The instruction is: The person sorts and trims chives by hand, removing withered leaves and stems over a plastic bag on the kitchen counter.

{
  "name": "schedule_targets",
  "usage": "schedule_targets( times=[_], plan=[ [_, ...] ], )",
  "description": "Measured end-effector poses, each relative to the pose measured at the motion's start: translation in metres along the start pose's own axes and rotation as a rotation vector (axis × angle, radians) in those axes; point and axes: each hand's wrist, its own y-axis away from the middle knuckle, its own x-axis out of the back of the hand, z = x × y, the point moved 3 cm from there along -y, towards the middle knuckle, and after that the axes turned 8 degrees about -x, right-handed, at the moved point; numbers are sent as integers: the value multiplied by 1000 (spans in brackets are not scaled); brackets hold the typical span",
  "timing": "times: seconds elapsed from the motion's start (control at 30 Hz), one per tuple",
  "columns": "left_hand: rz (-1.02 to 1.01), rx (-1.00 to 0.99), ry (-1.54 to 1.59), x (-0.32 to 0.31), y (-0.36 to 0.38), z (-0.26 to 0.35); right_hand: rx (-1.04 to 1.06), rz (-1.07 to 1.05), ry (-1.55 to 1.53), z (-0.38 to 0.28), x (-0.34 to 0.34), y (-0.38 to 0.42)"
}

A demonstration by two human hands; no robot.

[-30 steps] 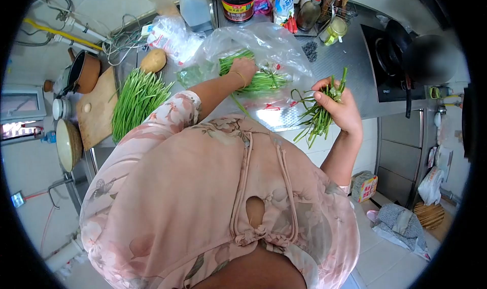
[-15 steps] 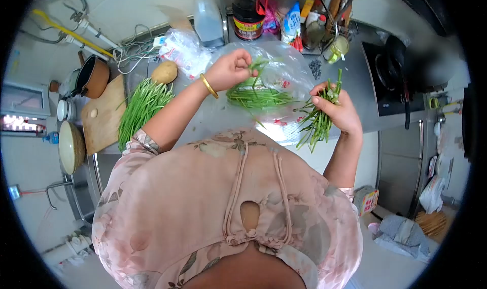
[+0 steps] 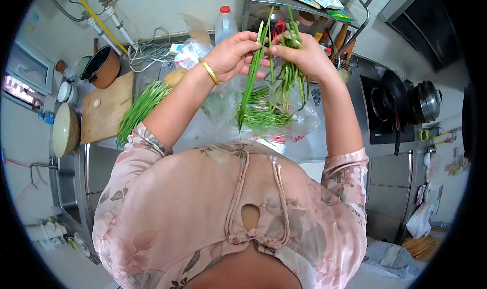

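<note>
My left hand [image 3: 237, 55], with a gold bangle [image 3: 209, 72] at its wrist, pinches a few long green chives [image 3: 248, 88] that hang down over the counter. Close beside it, my right hand [image 3: 303, 57] grips a loose bunch of chives [image 3: 292, 81], and its thumb and fingertips reach toward the left hand's stalks. Below both hands, more chives [image 3: 266, 117] lie on a clear plastic bag [image 3: 304, 122]. A larger pile of chives [image 3: 143, 106] rests by my left forearm, next to a potato [image 3: 175, 78].
At left are a cutting board [image 3: 106, 111] with a small pale round item [image 3: 97, 103], a pot [image 3: 104, 68] and a large bowl [image 3: 65, 129]. A red-capped jug [image 3: 225, 25] and a metal rack [image 3: 304, 2] stand behind. A stove [image 3: 380, 106] with pans is at right.
Both hands have risen and moved toward the back of the counter. The right hand has come left with its bunch, close to the left hand. Longer chives now hang from the left hand.
</note>
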Motion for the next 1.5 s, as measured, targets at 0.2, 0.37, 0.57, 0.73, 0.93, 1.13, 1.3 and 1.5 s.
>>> schedule_targets(
  times=[0.2,0.37,0.57,0.73,0.93,1.13,1.3,1.5],
  plan=[
    [91,-90,-62,3,2,6,-68,-180,-135,-11,-15,-15],
    [120,-93,-125,6,4,14,-100,-316,-210,-7,-19,-17],
    [179,-86,-200,4,-3,12,-144,-324,-249,-3,-26,-20],
    [272,-68,-225,15,-6,17,-173,-353,-354,6,-31,-20],
    [309,-58,-210,32,-7,30,-208,-440,-329,13,-31,-15],
    [281,-172,-245,52,-15,38,-236,-411,-331,21,-27,-6],
    [287,-166,-211,52,-16,48,-11,-191,-229,17,-24,-2],
    [591,-212,-24,83,-18,60,161,51,-170,4,-20,24]
  ],
)
